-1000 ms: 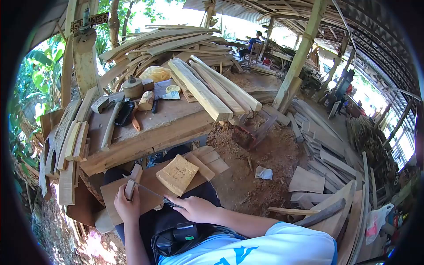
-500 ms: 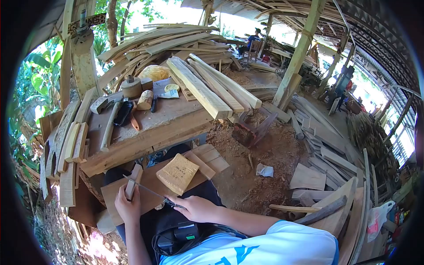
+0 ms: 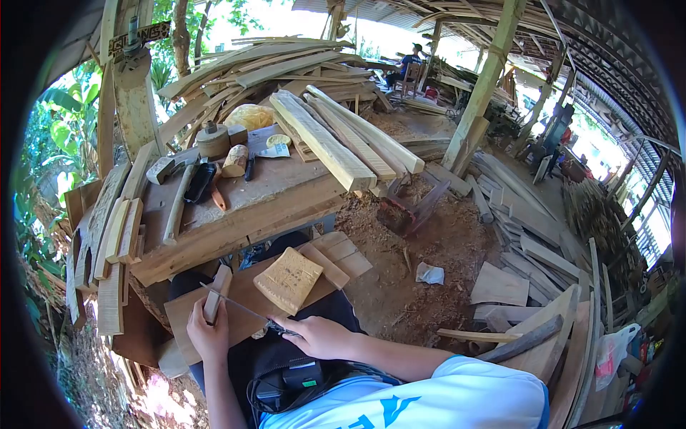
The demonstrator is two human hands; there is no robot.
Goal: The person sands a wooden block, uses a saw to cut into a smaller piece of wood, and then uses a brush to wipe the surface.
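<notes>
My left hand (image 3: 208,333) is closed around a small wooden block (image 3: 217,294) held upright over a board (image 3: 244,300) on my lap. My right hand (image 3: 314,336) grips the handle of a thin metal blade (image 3: 239,306), which slants up and left to the block. The blade tip shows just past the block's left side. Right of the block, a square light-brown piece (image 3: 288,280) lies on the lap board, with a flat wood strip (image 3: 325,265) beside it.
Ahead stands a thick wooden bench (image 3: 243,207) with a hammer (image 3: 179,204), a black-and-orange brush (image 3: 216,196), a round container (image 3: 213,141) and long planks (image 3: 321,143). Wood pieces (image 3: 532,257) lie at the right. A person (image 3: 409,66) sits far back.
Both hands, the block and the blade hold nearly the same positions. The whole view has shifted very slightly.
</notes>
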